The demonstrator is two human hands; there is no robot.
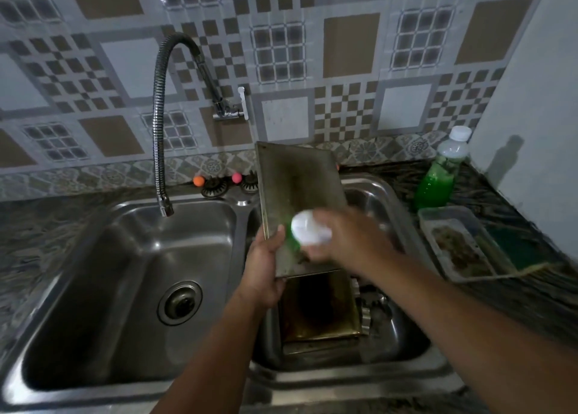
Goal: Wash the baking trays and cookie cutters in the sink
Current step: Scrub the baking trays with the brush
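Note:
A stained metal baking tray [297, 188] stands tilted over the right sink basin [403, 345]. My left hand [266, 263] grips its lower left edge, thumb on the tray's face. My right hand [347, 238] holds a white and green scrubbing sponge [308, 230] against the lower part of the tray; the hand is blurred. A second, darker baking tray [319, 310] lies in the right basin below. Metal cookie cutters [372, 307] lie beside it on the right, partly hidden by my right arm.
The left basin [131, 273] has a drain at its bottom, and a flexible faucet [159, 126] hangs over it. On the right counter stand a bottle of green dish soap [438, 179] and a plastic tray [459, 244] holding scraps and a green pad. Sink strainers [215, 185] sit behind the basins.

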